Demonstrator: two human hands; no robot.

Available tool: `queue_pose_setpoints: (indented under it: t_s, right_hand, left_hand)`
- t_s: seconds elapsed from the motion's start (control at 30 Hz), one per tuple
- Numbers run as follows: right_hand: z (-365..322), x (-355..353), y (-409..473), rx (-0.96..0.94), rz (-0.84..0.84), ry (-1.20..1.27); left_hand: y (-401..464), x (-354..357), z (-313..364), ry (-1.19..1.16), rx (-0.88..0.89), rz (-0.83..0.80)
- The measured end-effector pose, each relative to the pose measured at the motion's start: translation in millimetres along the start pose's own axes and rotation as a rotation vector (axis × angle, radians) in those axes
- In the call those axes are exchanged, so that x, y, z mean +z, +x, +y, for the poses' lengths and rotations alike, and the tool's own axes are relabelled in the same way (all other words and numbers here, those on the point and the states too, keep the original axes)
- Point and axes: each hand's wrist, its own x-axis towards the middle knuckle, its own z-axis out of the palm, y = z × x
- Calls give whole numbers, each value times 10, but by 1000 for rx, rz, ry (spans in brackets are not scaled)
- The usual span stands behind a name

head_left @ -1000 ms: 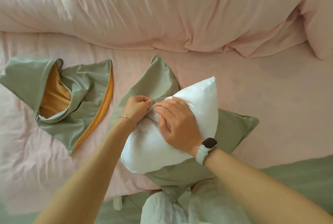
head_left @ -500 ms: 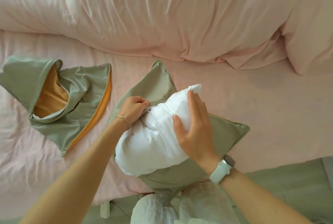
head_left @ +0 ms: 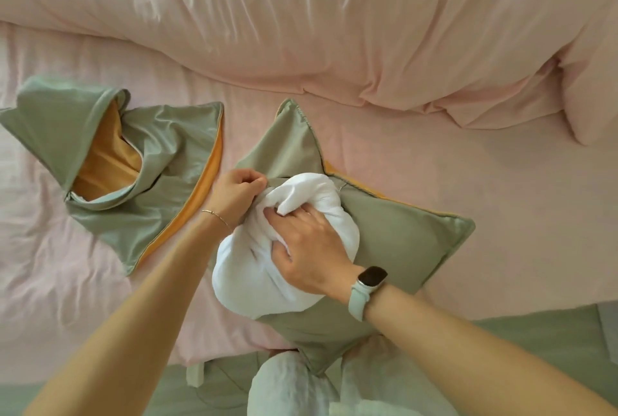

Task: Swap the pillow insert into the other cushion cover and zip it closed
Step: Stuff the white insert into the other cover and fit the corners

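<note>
Two sage-green cushion covers are lying on the pink bed sheet (head_left: 501,181), with one white pillow insert (head_left: 254,268) between the hands. Item one, the insert: it is bulging out of the opening of the nearer cushion cover (head_left: 401,231), partly inside and partly bunched on top, near the bed's front edge at centre. Item two, that nearer cover: it is lying flat with an orange lining showing along its upper edge, one corner pointing toward the duvet and another toward the right. Item three, the right hand (head_left: 311,248): its grip is grasping the insert, fingers curling into the white fabric and pressing it down; a watch (head_left: 366,285) with a pale strap is sitting on that wrist. Item four, the left hand (head_left: 234,195): its grip is clenching on the edge of the nearer cover at the opening, just beside the insert; a thin bracelet (head_left: 215,216) is circling the wrist. Item five, the spare cover (head_left: 160,201): it is lying crumpled and open to the left, well apart from the insert, its orange inside showing. Item six, a rumpled pink duvet (head_left: 301,31) is running across the far side of the bed.
</note>
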Motion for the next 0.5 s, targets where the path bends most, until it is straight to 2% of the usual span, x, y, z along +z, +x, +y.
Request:
queue_pose_setpoints:
  t_s: [0.1, 0.17, 0.23, 0.33, 0.5]
  right_hand:
    - [-52, 85, 298, -11, -101, -24]
    - [6, 52, 619, 38, -188, -68]
    - [65, 54, 847, 61, -203, -148]
    - [13, 131, 727, 46, -20, -283]
    - [151, -15, 330, 44, 205, -164]
  left_hand:
    - [-40, -140, -53, -21, 50, 52]
    - [-48, -190, -62, 65, 111, 39]
    - [1, -207, -47, 176, 156, 36]
    - [143, -207, -37, 169, 130, 84]
    - [183, 32, 20, 160, 138, -6]
